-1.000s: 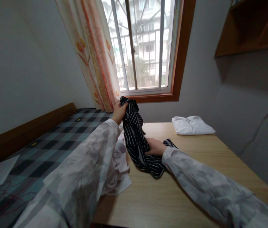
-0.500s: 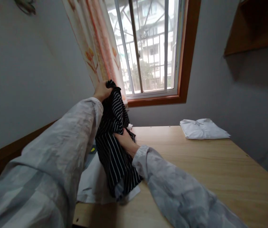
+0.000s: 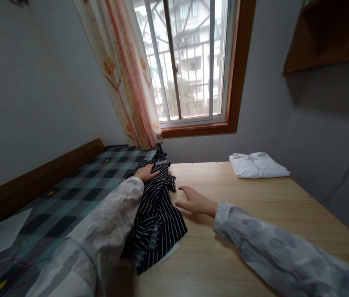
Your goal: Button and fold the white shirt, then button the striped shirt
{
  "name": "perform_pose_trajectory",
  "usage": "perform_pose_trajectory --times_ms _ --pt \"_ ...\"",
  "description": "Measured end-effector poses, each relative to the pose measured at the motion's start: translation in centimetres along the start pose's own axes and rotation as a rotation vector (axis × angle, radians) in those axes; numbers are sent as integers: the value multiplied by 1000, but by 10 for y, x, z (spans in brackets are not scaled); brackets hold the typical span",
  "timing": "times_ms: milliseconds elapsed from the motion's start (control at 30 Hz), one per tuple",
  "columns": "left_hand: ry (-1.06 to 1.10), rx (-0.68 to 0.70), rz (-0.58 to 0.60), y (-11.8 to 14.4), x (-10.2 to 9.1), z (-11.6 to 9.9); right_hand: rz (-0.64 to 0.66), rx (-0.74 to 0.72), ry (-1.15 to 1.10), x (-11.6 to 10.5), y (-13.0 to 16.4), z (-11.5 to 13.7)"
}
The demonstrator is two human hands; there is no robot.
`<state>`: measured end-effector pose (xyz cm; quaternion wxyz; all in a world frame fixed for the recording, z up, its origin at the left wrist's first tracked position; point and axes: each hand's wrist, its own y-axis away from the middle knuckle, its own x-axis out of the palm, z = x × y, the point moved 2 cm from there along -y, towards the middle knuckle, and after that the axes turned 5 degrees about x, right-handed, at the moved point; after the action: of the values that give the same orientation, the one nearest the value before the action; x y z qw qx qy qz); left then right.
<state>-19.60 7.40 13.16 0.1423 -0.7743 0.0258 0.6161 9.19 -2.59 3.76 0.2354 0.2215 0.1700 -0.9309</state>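
A black shirt with thin white stripes (image 3: 158, 218) lies rumpled along the left side of the wooden table (image 3: 239, 255). On the upper part of the shirt rests my left hand (image 3: 147, 173), its fingers stretched out and laid over the cloth. My right hand (image 3: 197, 201) hovers just above the table, to the right of the shirt and apart from it, with thumb and fingers spread and nothing between them. A bit of white cloth (image 3: 170, 252) peeks out from under the shirt's lower edge; the rest of it is hidden.
A folded white garment (image 3: 257, 166) lies at the table's back right. Left of the table is a bed with a plaid cover (image 3: 78, 185), bearing a sheet of paper (image 3: 3, 235). A flowered curtain (image 3: 125, 82) hangs by the window; a wooden shelf (image 3: 331, 37) juts from the right wall.
The striped shirt, held up in both hands before, now lies on the table. My left hand has come down onto it; my right hand has let go and moved right.
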Motion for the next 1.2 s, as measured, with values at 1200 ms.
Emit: perform_pose_trajectory --times_ms 1200 --pt "864 160 -267 24 188 -215 -230 -59 531 -172 128 -112"
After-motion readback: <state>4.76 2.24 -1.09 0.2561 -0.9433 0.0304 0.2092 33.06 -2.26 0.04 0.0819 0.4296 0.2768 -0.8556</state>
